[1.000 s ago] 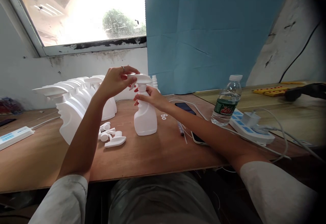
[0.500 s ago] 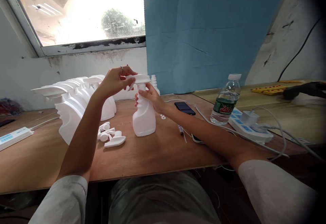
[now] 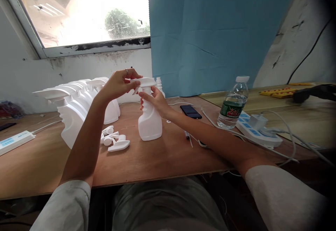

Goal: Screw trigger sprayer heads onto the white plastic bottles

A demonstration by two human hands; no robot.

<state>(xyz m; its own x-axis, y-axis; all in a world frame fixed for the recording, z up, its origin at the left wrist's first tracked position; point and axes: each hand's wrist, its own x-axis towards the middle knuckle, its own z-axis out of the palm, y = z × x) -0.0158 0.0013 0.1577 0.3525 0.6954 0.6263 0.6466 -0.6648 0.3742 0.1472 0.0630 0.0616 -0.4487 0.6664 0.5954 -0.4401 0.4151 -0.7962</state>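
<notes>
A white spray bottle stands upright on the brown tabletop in front of me. On its neck sits a white trigger sprayer head. My left hand pinches the sprayer head from the left, thumb in front and fingers behind and on top. Around the neck, just below the head, my right hand is closed, its thumb across the front. Several loose white sprayer heads lie to the left of the bottle. Behind it shows part of another bottle with a bare threaded neck.
A row of white spray bottles stands at the left. To the right are a phone, a marker, a water bottle and a power strip with cables. Another power strip lies far left.
The spray bottle has shifted very slightly right, its base a little turned. Both hands keep their hold, with the right thumb moved a bit left across the neck.
</notes>
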